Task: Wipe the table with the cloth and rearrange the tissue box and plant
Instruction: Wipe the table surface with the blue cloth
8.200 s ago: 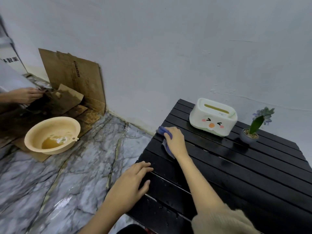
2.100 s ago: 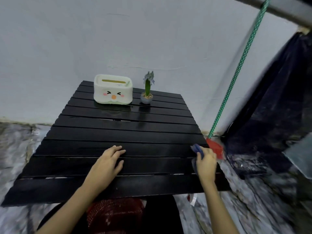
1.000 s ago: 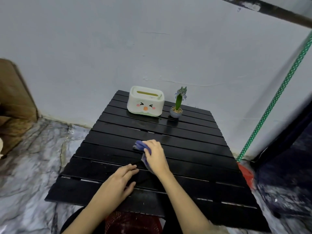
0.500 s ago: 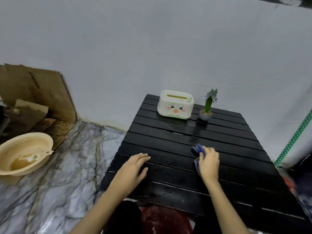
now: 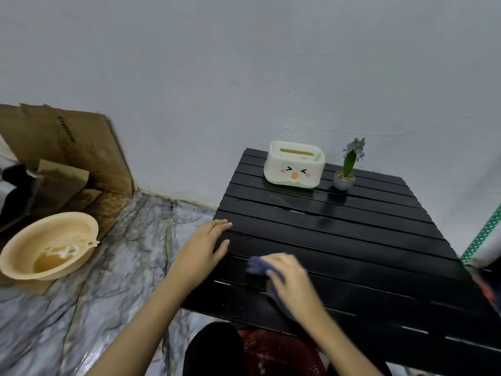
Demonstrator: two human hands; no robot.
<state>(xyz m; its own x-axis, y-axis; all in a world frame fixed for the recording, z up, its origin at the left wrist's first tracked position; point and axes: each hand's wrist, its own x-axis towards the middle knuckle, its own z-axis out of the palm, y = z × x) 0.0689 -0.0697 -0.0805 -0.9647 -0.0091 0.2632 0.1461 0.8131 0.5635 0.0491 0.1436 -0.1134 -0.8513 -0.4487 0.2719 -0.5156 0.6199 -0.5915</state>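
A black slatted table (image 5: pixel 352 229) stands against the white wall. At its far edge sits a white tissue box (image 5: pixel 294 164) with a cartoon face, and just right of it a small potted plant (image 5: pixel 347 169) with a purple flower. My right hand (image 5: pixel 292 280) presses a blue cloth (image 5: pixel 257 265) flat on the near left part of the table, blurred by motion. My left hand (image 5: pixel 203 251) rests flat with fingers spread on the table's left edge, holding nothing.
A beige basin (image 5: pixel 48 245) with some brownish water sits on the marble floor at left, in front of cardboard sheets (image 5: pixel 62 147) leaning on the wall. A red basket (image 5: pixel 279 354) is under the table's near edge. A green patterned pole (image 5: pixel 482 237) stands at right.
My right hand has swept the cloth leftward and nearer across the table. My left hand has slid to the table's left edge. The view has shifted left.
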